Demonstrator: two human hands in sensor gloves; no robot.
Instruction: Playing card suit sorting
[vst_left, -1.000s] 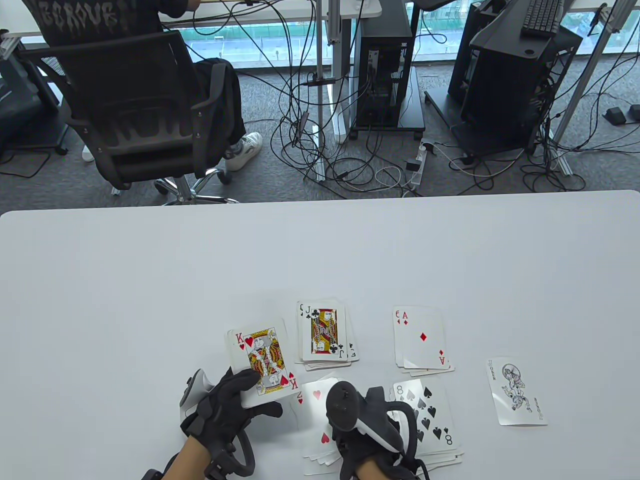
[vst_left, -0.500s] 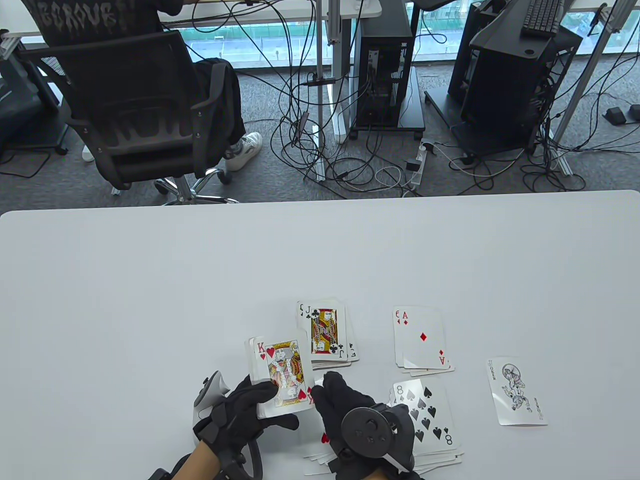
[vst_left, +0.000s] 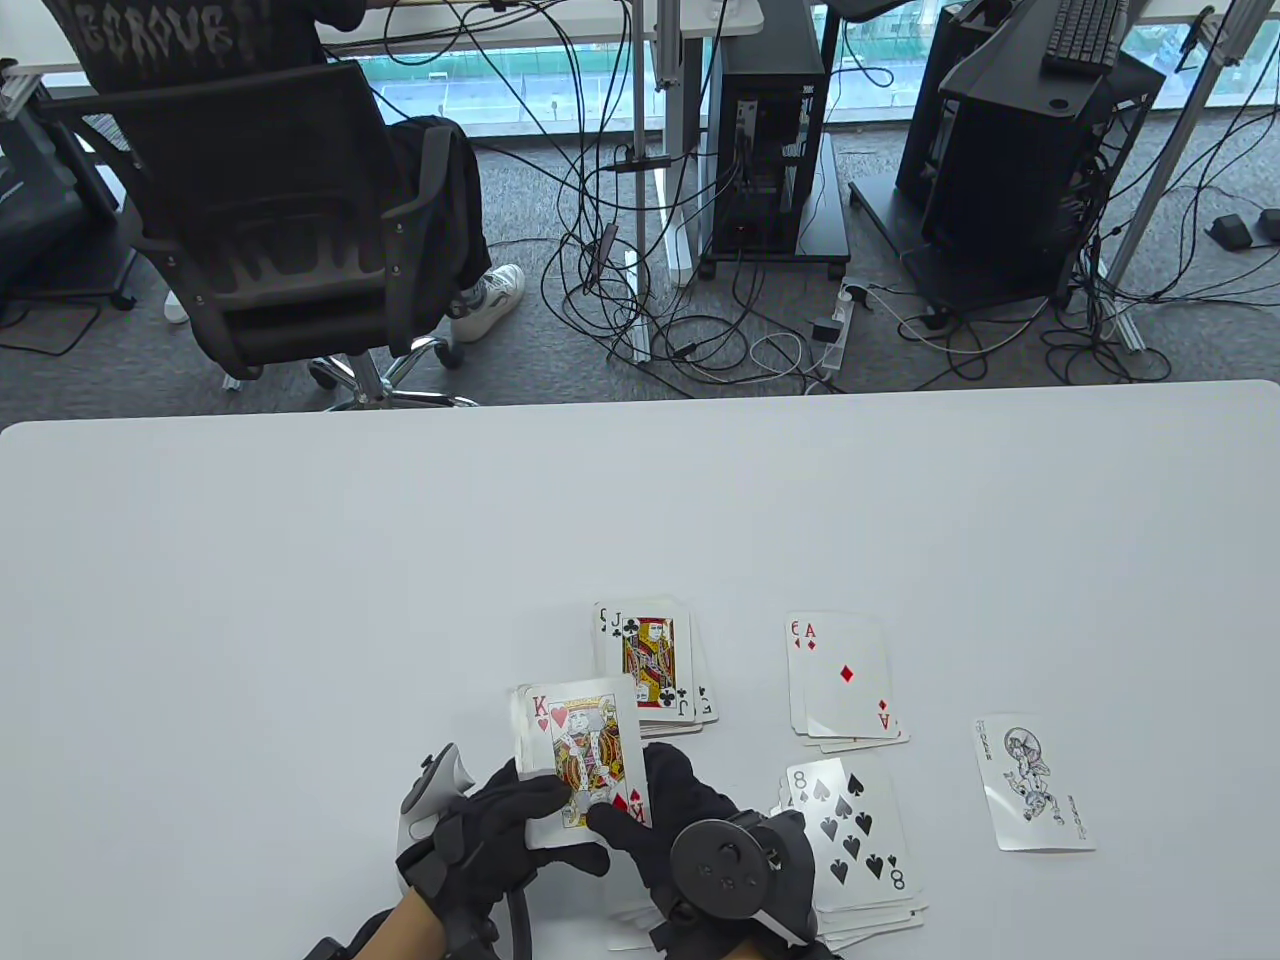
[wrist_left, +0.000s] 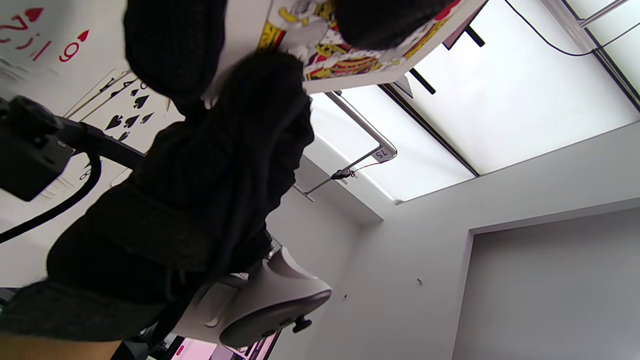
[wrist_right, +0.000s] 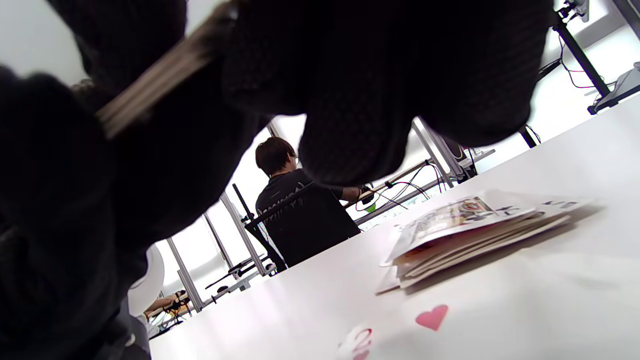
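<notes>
My left hand (vst_left: 500, 825) holds a small deck of cards face up, with the king of hearts (vst_left: 585, 745) on top. My right hand (vst_left: 680, 810) pinches the king's lower right corner, thumb on its face. The deck's edge shows between gloved fingers (wrist_right: 165, 65) in the right wrist view. On the table lie a clubs pile topped by a jack (vst_left: 655, 665), a diamonds pile topped by an ace (vst_left: 845, 680), a spades pile topped by an eight (vst_left: 855, 830) and a hearts pile (vst_left: 625, 895), mostly hidden under my right hand.
A joker (vst_left: 1035, 785) lies alone at the right. The white table (vst_left: 300, 560) stretches bare behind the piles. An office chair (vst_left: 270, 210) with a seated person, cables and computer towers stand beyond the far edge.
My left hand has carried the deck to the right and toward me. My right hand has risen from the hearts pile and taken hold of the king of hearts.
</notes>
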